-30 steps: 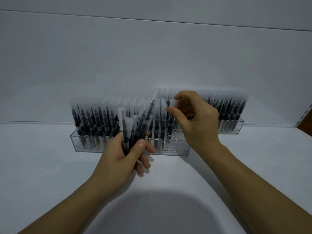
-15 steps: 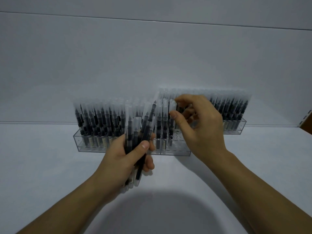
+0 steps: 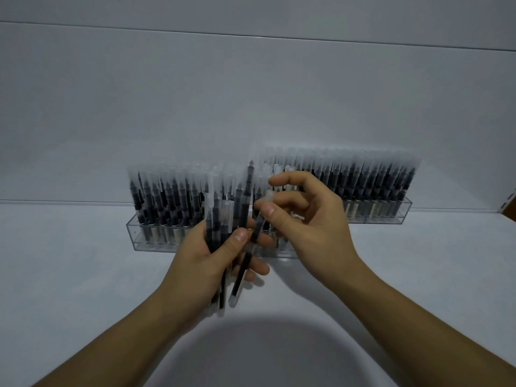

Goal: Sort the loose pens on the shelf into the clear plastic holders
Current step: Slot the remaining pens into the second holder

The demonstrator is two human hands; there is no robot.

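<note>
Right hand (image 3: 312,230) comes back from the clear holder (image 3: 134,236), pinching one pen (image 3: 253,238).
Left hand (image 3: 201,263) grips the bunch (image 3: 216,219); loosen it, pull that pen straight out.

Shelf (image 3: 69,275) runs back to the rear wall (image 3: 251,93).

Two holders stand on the shelf. The left holder (image 3: 148,241) is nearer. The right holder (image 3: 391,216) is set further back, close to the wall. Where their inner ends meet cannot be told, as the hands are in front.

Rows of pens stand upright in the left holder (image 3: 167,196) and in the right holder (image 3: 377,185).

The left hand (image 3: 201,263) is before the right end of the left holder and grips a bundle of pens (image 3: 220,219), roughly upright.

The right hand (image 3: 312,227) is just right of it and pinches a single pen (image 3: 258,223). This pen is tilted and lies between the hands, beside the bundle.
</note>
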